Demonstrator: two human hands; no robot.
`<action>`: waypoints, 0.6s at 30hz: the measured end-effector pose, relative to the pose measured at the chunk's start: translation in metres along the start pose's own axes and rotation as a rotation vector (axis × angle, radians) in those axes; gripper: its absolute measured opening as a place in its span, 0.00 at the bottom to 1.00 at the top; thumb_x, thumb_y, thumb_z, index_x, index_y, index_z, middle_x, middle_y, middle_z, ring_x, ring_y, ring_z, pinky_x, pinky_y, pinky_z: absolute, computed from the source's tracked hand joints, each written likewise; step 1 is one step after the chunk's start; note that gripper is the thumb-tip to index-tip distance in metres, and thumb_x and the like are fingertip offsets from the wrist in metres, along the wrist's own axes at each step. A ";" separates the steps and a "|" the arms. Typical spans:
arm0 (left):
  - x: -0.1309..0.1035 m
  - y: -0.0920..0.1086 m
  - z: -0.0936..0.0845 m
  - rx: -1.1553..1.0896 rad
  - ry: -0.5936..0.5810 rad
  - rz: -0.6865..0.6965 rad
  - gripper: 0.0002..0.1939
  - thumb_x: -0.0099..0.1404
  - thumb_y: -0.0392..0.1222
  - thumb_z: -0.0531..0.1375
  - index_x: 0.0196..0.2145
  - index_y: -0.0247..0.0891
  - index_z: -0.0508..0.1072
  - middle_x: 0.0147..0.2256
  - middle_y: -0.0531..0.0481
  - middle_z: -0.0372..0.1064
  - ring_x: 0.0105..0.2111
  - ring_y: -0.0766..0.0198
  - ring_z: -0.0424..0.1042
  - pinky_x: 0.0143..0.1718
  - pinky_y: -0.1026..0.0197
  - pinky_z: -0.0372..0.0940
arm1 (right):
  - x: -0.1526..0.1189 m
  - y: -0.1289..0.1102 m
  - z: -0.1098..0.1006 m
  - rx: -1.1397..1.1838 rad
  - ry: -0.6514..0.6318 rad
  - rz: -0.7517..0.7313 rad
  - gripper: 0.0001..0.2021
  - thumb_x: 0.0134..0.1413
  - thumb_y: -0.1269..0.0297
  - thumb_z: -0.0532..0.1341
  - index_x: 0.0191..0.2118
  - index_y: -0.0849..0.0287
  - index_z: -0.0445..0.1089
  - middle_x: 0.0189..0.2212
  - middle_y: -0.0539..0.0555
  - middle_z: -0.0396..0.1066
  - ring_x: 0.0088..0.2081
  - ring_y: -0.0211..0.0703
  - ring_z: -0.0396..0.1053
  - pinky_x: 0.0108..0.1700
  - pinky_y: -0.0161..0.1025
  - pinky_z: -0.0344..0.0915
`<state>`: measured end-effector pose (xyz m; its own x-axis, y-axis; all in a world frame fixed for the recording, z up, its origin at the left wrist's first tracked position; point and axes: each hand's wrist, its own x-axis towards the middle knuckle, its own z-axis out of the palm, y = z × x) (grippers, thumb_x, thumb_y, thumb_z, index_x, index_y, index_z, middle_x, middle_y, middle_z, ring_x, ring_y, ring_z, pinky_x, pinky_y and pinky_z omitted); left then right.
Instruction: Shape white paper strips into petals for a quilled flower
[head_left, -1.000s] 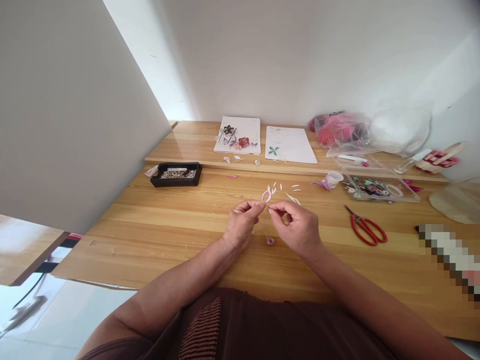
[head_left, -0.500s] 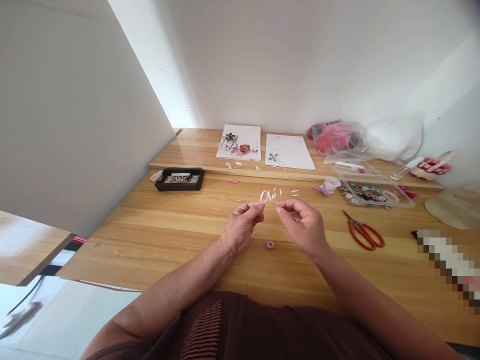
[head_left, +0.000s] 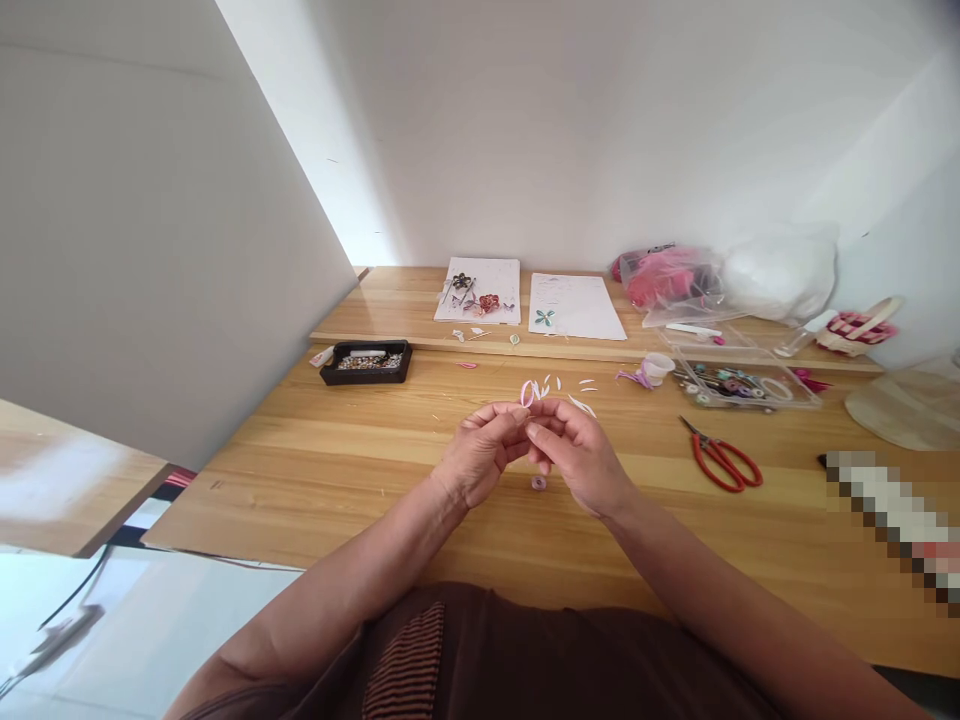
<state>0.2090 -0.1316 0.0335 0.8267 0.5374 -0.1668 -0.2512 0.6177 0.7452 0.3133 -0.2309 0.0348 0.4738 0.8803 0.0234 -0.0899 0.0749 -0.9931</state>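
Observation:
Between the thumb and forefinger of my left hand (head_left: 484, 450) is pinched a small pale pink petal-shaped loop (head_left: 523, 394), standing upright above the fingertips. My right hand (head_left: 576, 452) is closed in a pinch right beside those fingertips. Whatever lies in its fingers is too small to make out. Just beyond both hands, several thin white petal-like pieces (head_left: 588, 389) lie scattered on the wooden table (head_left: 360, 480). A small purple spool (head_left: 538, 483) sits below the hands, close to the right fingers.
Red-handled scissors (head_left: 726, 464) lie to the right, near a clear box (head_left: 802, 393) of beads. A white cup (head_left: 660, 368) with purple thread stands behind them. At left is a black bead tray (head_left: 367, 375). Paper sheets (head_left: 585, 300) with flower ornaments rest on the raised back ledge.
My right hand has moved left and in, from apart to touching distance of the left fingertips. The left hand keeps its pinch on the loop. The view has shifted slightly.

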 end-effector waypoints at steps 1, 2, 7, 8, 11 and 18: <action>-0.001 0.001 0.000 0.004 0.024 0.001 0.14 0.50 0.45 0.73 0.28 0.36 0.75 0.32 0.47 0.76 0.31 0.62 0.74 0.38 0.56 0.69 | -0.001 0.001 0.000 -0.020 0.024 -0.008 0.10 0.56 0.58 0.64 0.41 0.56 0.70 0.25 0.46 0.69 0.20 0.33 0.62 0.19 0.32 0.60; -0.002 0.002 0.000 0.013 0.054 0.007 0.14 0.50 0.45 0.74 0.28 0.36 0.75 0.34 0.48 0.76 0.34 0.62 0.74 0.40 0.55 0.69 | -0.002 0.001 0.000 -0.054 0.049 -0.028 0.10 0.56 0.56 0.64 0.39 0.56 0.70 0.23 0.46 0.68 0.20 0.34 0.61 0.19 0.32 0.59; -0.004 0.004 0.000 0.276 0.208 0.146 0.12 0.52 0.47 0.72 0.28 0.37 0.77 0.31 0.51 0.75 0.32 0.66 0.70 0.39 0.61 0.64 | -0.010 0.000 0.000 -0.402 0.142 -0.256 0.07 0.61 0.58 0.61 0.35 0.55 0.71 0.22 0.47 0.68 0.22 0.36 0.63 0.23 0.34 0.60; -0.003 0.004 0.000 0.340 0.208 0.212 0.11 0.53 0.47 0.71 0.27 0.37 0.78 0.30 0.51 0.74 0.31 0.66 0.70 0.39 0.61 0.64 | -0.011 0.000 -0.001 -0.490 0.154 -0.316 0.07 0.61 0.59 0.60 0.35 0.55 0.71 0.21 0.47 0.67 0.21 0.36 0.61 0.23 0.35 0.59; -0.003 0.007 -0.002 0.539 0.204 0.406 0.07 0.55 0.44 0.69 0.27 0.38 0.78 0.29 0.51 0.75 0.32 0.64 0.71 0.41 0.60 0.64 | -0.013 0.001 -0.002 -0.704 0.153 -0.450 0.06 0.63 0.62 0.58 0.35 0.54 0.71 0.22 0.48 0.68 0.21 0.36 0.60 0.24 0.36 0.59; -0.003 0.019 -0.002 0.793 0.225 0.506 0.04 0.57 0.39 0.65 0.25 0.39 0.77 0.28 0.50 0.76 0.32 0.62 0.72 0.40 0.61 0.64 | -0.007 0.001 -0.002 -0.796 0.111 -0.483 0.05 0.62 0.65 0.58 0.36 0.53 0.72 0.24 0.50 0.71 0.25 0.41 0.66 0.31 0.39 0.62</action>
<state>0.2001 -0.1200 0.0470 0.5773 0.7819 0.2353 -0.0699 -0.2398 0.9683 0.3111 -0.2382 0.0330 0.3881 0.7848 0.4833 0.7449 0.0417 -0.6658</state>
